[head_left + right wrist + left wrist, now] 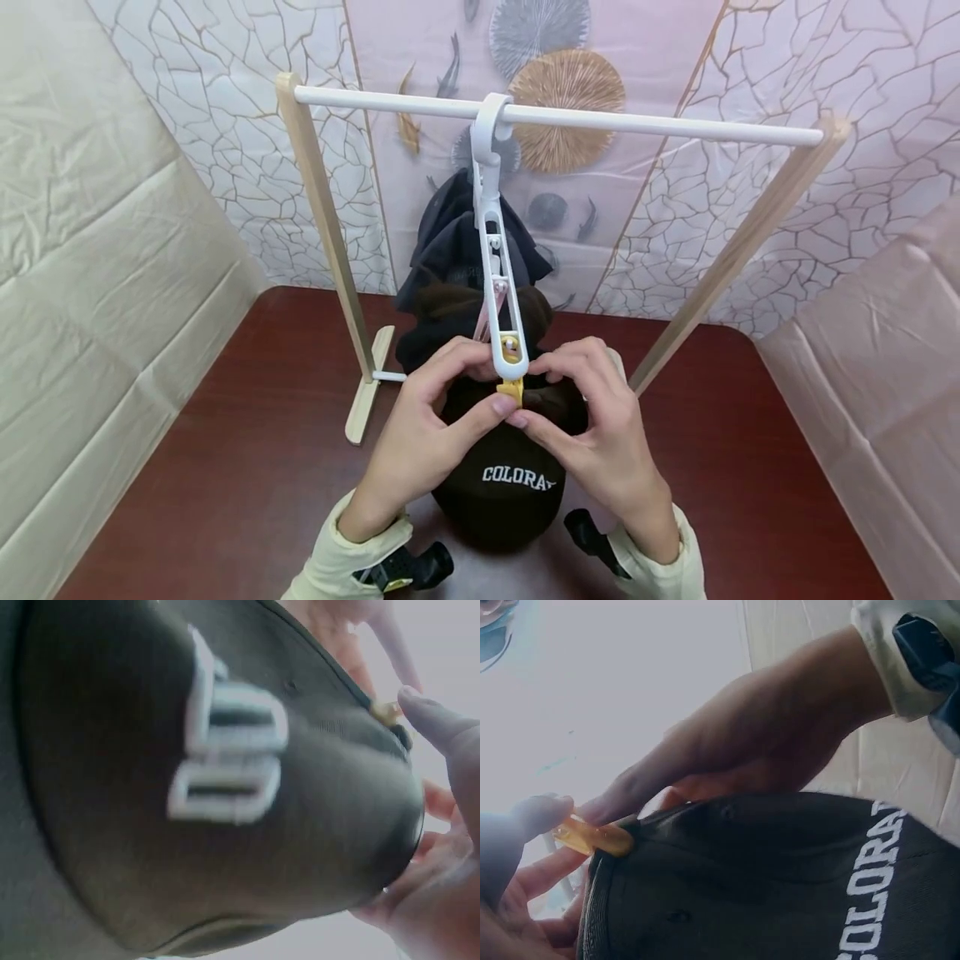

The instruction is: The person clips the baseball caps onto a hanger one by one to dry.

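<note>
A dark brown cap (498, 517) with white lettering hangs at the near end of a white hanger (519, 312). A yellow clip (512, 390) under the hanger's end sits on the cap's edge, also visible as the clip (596, 836) in the left wrist view. My left hand (420, 429) pinches this clip with the thumb in front. On the other side my right hand (607, 425) grips the cap's edge beside the clip, its thumb tip close to the left thumb. Fingers behind the cap are partly hidden. In the right wrist view, the cap (337, 847) fills most of the picture.
The hanger hooks over a white rod (637, 123) between wooden posts (330, 225). Farther back along the hanger hang more dark caps (450, 242), and a pink clip (491, 312) shows. Below is a reddish-brown table (240, 467), with fabric walls around it.
</note>
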Demonstrator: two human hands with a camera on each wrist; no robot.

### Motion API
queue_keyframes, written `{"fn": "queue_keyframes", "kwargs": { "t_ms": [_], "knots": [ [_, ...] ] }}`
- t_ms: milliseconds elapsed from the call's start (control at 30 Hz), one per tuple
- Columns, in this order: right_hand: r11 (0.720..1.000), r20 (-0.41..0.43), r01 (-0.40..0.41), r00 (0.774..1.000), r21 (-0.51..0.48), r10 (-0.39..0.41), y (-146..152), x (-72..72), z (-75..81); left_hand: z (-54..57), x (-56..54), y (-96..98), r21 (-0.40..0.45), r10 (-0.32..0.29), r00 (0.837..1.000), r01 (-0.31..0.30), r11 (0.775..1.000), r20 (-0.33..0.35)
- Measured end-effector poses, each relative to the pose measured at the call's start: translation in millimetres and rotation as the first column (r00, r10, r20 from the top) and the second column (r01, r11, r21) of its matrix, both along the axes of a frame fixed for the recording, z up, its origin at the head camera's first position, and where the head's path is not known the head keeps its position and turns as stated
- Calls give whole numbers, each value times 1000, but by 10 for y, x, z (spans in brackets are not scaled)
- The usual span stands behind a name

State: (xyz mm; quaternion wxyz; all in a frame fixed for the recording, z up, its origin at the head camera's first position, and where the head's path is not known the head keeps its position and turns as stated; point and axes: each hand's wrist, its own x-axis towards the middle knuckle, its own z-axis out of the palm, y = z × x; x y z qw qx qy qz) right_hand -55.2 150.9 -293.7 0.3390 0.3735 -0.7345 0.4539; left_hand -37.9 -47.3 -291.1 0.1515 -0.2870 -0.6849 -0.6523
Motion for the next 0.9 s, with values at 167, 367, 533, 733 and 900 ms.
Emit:
{"fn": "queue_keyframes", "kwargs": {
  "t_ms": [167, 367, 533, 733, 900],
  "knots": [
    [994, -118, 110, 987, 25, -107, -89, 7, 6, -33, -19, 45, -20, 29, 999, -30, 999, -33],
    [987, -166, 156, 973, -35, -159, -86, -1, 37, -40, -46, 58, 2, -17, 999, 17, 1000, -34],
    [970, -157, 150, 971, -192, -181, 12, 2, 62, -32, -85, 5, 59, -13, 1000, 15, 998, -24],
    [911, -61, 202, 969, -361, -239, 230, -48, 126, -20, -201, -112, 90, 70, 997, -69, 994, -7],
    [834, 77, 240, 969, -497, -234, 411, -115, 158, -62, -366, -234, 124, 206, 978, -205, 971, 0]
  ]
}}
